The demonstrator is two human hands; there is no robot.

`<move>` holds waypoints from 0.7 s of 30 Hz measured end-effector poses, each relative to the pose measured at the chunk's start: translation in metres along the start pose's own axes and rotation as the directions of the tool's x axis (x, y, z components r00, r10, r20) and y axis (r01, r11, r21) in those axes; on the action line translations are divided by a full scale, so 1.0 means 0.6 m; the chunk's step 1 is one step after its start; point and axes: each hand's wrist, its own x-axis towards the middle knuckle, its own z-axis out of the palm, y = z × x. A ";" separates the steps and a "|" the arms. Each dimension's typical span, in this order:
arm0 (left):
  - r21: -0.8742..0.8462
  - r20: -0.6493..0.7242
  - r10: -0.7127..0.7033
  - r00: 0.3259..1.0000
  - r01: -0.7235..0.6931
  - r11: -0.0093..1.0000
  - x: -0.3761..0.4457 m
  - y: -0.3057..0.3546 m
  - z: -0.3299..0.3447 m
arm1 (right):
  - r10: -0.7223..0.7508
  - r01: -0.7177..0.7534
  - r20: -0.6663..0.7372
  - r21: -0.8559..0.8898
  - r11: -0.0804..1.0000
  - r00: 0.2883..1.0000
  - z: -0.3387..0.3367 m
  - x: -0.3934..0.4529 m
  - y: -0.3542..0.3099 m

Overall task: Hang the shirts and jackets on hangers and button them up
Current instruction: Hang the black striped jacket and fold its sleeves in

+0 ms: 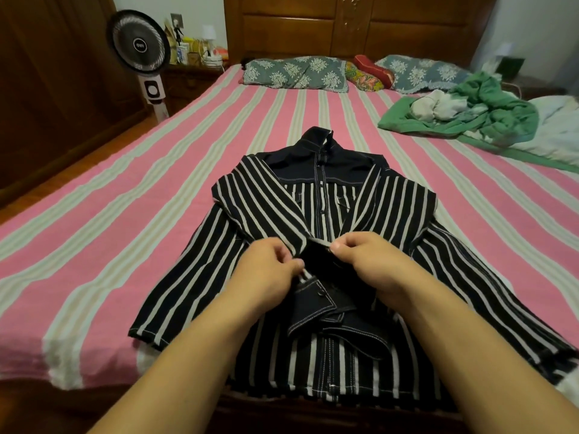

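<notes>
Bed with pink, white and beige striped sheet (125, 189) is carrying everything here. Dark navy jacket with white vertical stripes and white topstitching (316, 214) is lying flat on it near the foot edge, collar pointing toward the wooden headboard (360, 26), front placket closed at the upper buttons. Both sleeves are folded in across the chest, crossing near the middle.

Left hand (269, 270) is sitting over the left sleeve end, fingers curled and pinching the striped fabric just above the dark cuff (313, 305). Right hand (366, 261) is just beside it, thumb and forefinger clamping a dark fabric edge where the sleeves are meeting. Hands nearly touching, forearms coming in from the bottom of the view. Can't tell whether a button is between the fingers.

Two grey-green floral pillows (297, 73) and a red patterned cushion (372, 73) are lying at the head end. Crumpled green and white bedding (488, 111) is bunching at the far right. Black and white standing fan (139, 42) is standing on the floor left of the bed.
</notes>
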 end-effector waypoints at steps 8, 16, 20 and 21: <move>-0.588 0.064 -0.101 0.993 0.119 0.800 -0.027 -0.005 -0.015 | -0.048 -0.007 0.146 0.355 0.935 0.988 0.030 -0.031 -0.020; -0.666 0.146 -0.076 0.986 0.155 0.730 -0.026 -0.013 -0.023 | -0.062 0.000 0.151 0.376 0.927 0.987 0.049 -0.023 -0.011; -0.664 0.138 -0.054 0.989 0.132 0.736 -0.024 -0.014 -0.024 | -0.045 -0.004 0.120 0.377 0.926 0.992 0.049 -0.020 -0.007; -0.663 0.131 -0.057 0.990 0.130 0.737 -0.024 -0.013 -0.024 | -0.043 -0.006 0.119 0.378 0.926 0.992 0.049 -0.021 -0.006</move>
